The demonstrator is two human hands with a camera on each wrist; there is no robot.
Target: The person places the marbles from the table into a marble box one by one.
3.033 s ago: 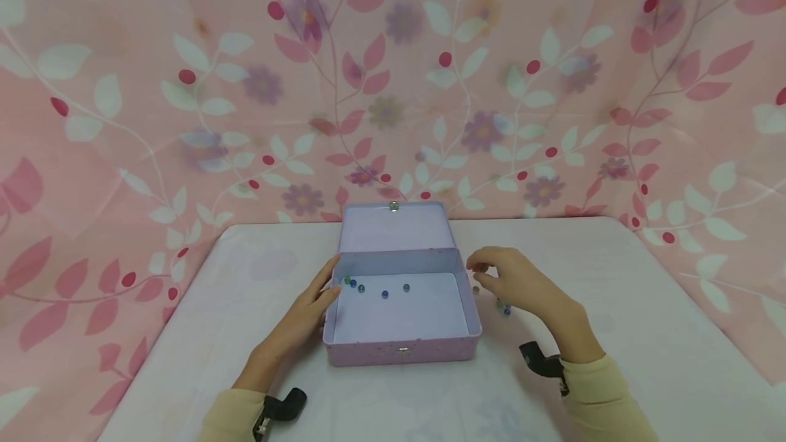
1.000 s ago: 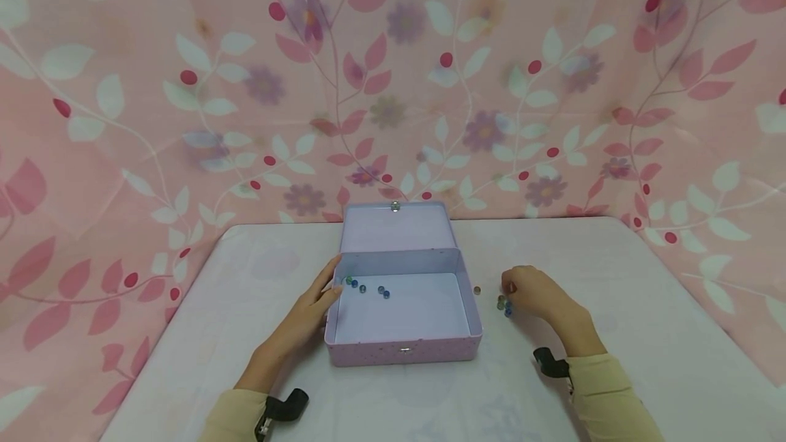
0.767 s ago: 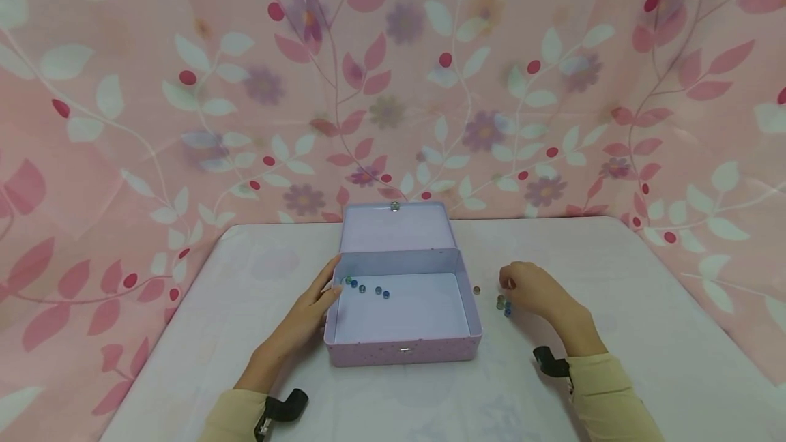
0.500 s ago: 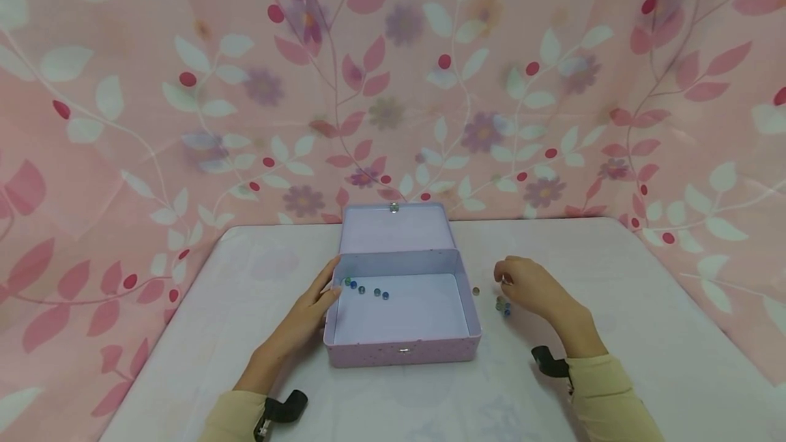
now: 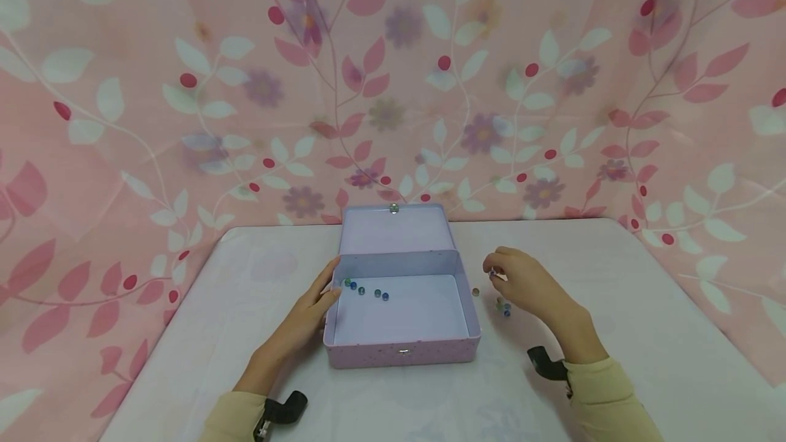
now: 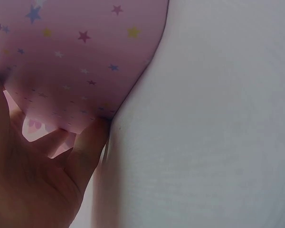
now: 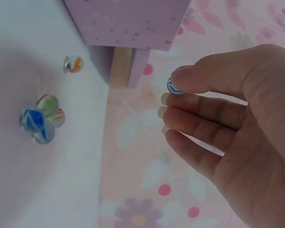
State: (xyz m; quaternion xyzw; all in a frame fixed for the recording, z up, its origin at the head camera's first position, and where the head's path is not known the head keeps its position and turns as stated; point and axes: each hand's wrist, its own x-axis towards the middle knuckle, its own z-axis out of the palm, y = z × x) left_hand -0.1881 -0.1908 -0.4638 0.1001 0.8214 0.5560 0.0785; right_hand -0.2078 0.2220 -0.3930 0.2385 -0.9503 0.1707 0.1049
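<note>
Right hand (image 7: 218, 128) pinching a marble (image 7: 174, 87) at its fingertips; left hand (image 5: 303, 316), fingers straight, against the tin (image 5: 402, 353).

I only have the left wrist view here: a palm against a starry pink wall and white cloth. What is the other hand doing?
Observer: The right hand pinches a blue-striped marble between thumb and forefinger, lifted off the table beside the tin box.
Operator: Is the box open or closed?
Observer: Open. The lid stands back, and the head view shows several marbles in the box along its far left inside.
Operator: Any marbles outside it?
Observer: Yes. A loose cluster lies on the white table right of the box, and a single orange-streaked marble sits nearer the box wall.
</note>
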